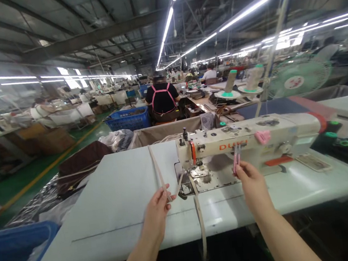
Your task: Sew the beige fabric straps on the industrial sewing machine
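Left hand [156, 205], head view: raised above the desk [108, 213], forearm angled inward, thumb and fingers pinching a narrow beige strap [156, 166] left of the sewing machine [246, 134]. Right hand [251, 176]: raised, gripping pink thread snips [237, 159], tips upward, before the machine's arm.

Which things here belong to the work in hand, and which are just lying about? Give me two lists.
In the work, it seems:
- strap, in the left hand
- snips, in the right hand
- sewing machine

Apparently just about:
- fan
- far blue crate
- pink item on the machine
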{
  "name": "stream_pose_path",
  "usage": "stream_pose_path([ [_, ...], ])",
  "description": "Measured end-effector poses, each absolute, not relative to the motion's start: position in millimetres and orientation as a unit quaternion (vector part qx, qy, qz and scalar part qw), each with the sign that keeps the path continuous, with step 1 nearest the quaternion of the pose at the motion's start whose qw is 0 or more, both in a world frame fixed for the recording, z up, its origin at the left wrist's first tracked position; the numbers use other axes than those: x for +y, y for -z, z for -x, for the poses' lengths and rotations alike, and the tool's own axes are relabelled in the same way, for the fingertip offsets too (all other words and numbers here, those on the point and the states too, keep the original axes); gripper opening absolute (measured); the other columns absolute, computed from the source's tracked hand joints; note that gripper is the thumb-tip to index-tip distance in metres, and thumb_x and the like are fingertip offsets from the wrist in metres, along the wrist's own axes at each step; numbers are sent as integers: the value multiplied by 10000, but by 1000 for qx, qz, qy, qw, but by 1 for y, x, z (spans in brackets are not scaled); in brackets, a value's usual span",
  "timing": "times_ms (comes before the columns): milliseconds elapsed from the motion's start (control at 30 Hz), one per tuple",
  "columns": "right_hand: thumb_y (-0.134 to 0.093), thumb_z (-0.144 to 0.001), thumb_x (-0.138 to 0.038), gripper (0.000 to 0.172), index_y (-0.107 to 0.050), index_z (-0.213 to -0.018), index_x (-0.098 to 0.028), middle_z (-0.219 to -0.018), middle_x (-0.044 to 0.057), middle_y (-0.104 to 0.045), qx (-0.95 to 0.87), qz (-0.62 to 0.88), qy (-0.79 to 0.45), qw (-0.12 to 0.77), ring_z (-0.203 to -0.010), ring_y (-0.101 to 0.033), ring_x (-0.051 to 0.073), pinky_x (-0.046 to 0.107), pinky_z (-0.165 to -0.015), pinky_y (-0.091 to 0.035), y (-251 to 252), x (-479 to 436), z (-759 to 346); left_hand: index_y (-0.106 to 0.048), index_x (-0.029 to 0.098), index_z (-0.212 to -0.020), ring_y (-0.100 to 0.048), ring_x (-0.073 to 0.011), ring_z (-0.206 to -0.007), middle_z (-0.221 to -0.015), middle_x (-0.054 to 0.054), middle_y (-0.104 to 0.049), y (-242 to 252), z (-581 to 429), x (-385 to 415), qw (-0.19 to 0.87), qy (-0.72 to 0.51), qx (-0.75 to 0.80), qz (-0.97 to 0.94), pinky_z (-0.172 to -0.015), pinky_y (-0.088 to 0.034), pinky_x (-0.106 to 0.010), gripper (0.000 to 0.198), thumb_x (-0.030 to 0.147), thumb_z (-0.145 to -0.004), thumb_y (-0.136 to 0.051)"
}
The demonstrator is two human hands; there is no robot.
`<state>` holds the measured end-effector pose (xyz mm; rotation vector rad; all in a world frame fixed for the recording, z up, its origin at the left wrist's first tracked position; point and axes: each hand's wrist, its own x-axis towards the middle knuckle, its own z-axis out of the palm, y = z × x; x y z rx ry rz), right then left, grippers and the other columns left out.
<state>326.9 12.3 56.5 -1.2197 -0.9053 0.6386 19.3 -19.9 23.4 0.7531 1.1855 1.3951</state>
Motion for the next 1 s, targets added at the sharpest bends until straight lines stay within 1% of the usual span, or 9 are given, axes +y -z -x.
stream_pose_path([
  [100,-753,-773,-565,446,-721,-1036,-206,-761,18,-654,-425,548,-330,641,-750,-614,216,367,-760,-531,-42,-10,-310,-758,204,-1179,-720,-273,-1072,-1165,-115,-726,-21,-19,-29,537,-580,517,-328,-667,-454,-257,567,551,-748,-880],
  [167,-739,-785,-533,418,-707,-1049,-211,-770,25,-669,-441,534,-400,600,-780,-651,237,378,-772,-553,-30,-24,-294,-736,183,-1157,-728,-291,-1084,-1143,-123,-729,-19,-22,-32,527,-573,527,-341,-676,-458,-265,583,565,-739,-875],
  [233,-673,-802,-501,317,-668,-953,-223,-779,37,-685,-458,504,-479,554,-755,-665,240,377,-735,-563,-21,-34,-277,-685,172,-1125,-744,-303,-1062,-1061,-114,-733,-17,-25,-35,520,-570,530,-352,-671,-464,-271,605,578,-721,-881],
  [300,-575,-817,-454,221,-606,-859,-239,-732,17,-658,-494,478,-523,503,-665,-619,208,343,-653,-531,-16,-39,-263,-612,184,-1096,-758,-310,-1041,-958,-83,-725,-15,-29,-37,515,-575,524,-359,-654,-463,-270,601,576,-727,-879],
  [400,-507,-840,-411,177,-571,-817,-247,-663,-24,-565,-590,488,-490,417,-621,-520,174,292,-590,-426,-22,-38,-249,-540,199,-1090,-769,-298,-970,-868,-57,-716,-16,-35,-40,509,-583,518,-364,-624,-461,-268,606,574,-744,-867],
  [567,-580,-893,-499,287,-560,-780,-235,-719,-23,-571,-670,518,-419,327,-714,-529,182,293,-650,-386,-43,-27,-234,-559,137,-1323,-738,-267,-863,-860,-92,-745,-20,-39,-43,526,-564,511,-380,-608,-479,-284,801,584,-733,-866],
  [767,-549,-952,-454,297,-686,-801,-238,-766,-6,-667,-697,511,-420,276,-772,-603,205,313,-723,-408,-55,-11,-216,-562,142,-1453,-662,-192,-751,-782,-15,-664,-21,-36,-42,517,-562,513,-391,-619,-484,-272,887,515,-716,-886],
  [867,-541,-973,-422,310,-688,-776,-234,-804,2,-715,-699,511,-422,269,-818,-645,213,320,-769,-428,-56,-5,-210,-498,140,-1531,-605,-154,-684,-767,10,-633,-23,-36,-42,523,-558,509,-394,-624,-490,-273,962,496,-723,-878],
  [1000,-546,-976,-408,309,-647,-745,-228,-797,8,-729,-698,518,-422,260,-800,-650,214,321,-757,-418,-57,1,-205,-465,144,-1569,-594,-150,-674,-765,18,-621,-26,-36,-42,527,-557,509,-392,-628,-495,-278,995,469,-723,-877],
])
